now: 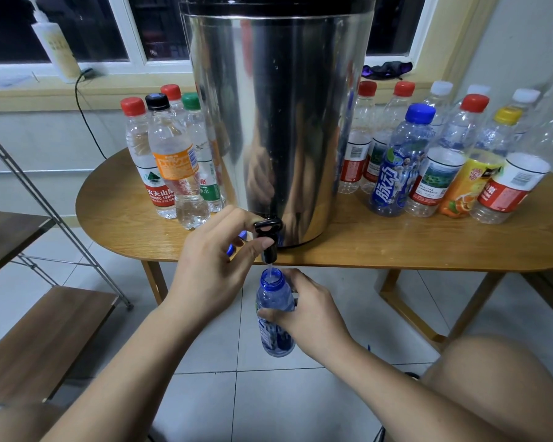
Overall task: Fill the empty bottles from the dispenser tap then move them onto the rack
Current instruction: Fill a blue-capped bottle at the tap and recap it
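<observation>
A tall steel dispenser [278, 116] stands on the oval wooden table [428, 240], its black tap [268, 237] overhanging the front edge. My left hand [214, 260] grips the tap lever, thumb against the spout, with a blue cap tucked in its fingers. A thin stream of water runs into the open mouth of a blue bottle [273, 309]. My right hand [307, 311] grips that bottle by its upper body, upright just under the tap. Several filled bottles [173, 161] stand left of the dispenser, and several empty capped bottles [454, 154] stand right of it.
A metal-framed rack [42, 333] with wooden shelves stands at the left over the tiled floor. A pump bottle [56, 47] and a black cable sit on the windowsill. My knee [498, 378] is at the lower right, beside the table's leg.
</observation>
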`<action>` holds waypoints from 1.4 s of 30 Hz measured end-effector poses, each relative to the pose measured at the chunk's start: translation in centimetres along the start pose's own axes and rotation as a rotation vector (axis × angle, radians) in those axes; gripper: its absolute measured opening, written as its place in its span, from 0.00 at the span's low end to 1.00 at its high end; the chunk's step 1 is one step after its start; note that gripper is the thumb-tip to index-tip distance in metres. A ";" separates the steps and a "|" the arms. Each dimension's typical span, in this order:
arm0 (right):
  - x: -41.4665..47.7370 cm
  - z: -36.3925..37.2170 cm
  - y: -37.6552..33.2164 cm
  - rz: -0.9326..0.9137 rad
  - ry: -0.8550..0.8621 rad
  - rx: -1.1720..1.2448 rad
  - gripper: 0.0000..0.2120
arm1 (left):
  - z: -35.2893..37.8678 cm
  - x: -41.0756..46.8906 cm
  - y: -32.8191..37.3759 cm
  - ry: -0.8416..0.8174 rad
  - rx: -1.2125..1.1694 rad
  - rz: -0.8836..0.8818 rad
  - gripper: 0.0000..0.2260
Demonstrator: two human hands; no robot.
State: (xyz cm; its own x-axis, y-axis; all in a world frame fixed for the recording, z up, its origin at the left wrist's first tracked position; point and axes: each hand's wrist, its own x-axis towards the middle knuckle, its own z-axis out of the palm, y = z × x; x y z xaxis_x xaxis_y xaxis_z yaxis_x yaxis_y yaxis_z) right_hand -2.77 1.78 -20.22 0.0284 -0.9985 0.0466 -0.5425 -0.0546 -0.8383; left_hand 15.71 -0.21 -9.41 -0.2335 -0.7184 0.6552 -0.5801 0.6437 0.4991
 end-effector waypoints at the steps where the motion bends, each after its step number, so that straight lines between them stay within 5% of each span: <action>1: 0.0 0.0 0.0 0.000 0.002 0.001 0.30 | 0.0 0.0 -0.1 0.000 -0.005 -0.008 0.05; 11: 0.1 0.1 0.1 -0.018 0.016 0.023 0.29 | -0.8 -0.5 -1.0 -0.029 -0.087 -0.078 0.11; 21: -0.4 -0.3 -0.1 -0.037 0.009 0.047 0.31 | -0.2 -2.0 -7.3 -0.121 0.306 -0.257 0.12; 30: -1.0 -0.8 -0.4 -0.048 -0.012 0.040 0.30 | 1.2 -2.2 -8.3 -0.163 0.398 -0.254 0.12; 42: -2.2 -1.9 -1.3 -0.098 -0.016 0.024 0.28 | -0.6 -4.2 -1.2 -0.179 -0.047 -0.363 0.10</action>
State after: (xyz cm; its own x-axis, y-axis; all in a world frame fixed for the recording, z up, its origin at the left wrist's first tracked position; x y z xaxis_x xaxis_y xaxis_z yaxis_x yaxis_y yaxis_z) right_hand -3.69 4.03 -18.22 0.0938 -0.9883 0.1204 -0.5163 -0.1517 -0.8429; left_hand 17.87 2.17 -12.40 -0.1550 -0.9332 0.3241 -0.6143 0.3480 0.7082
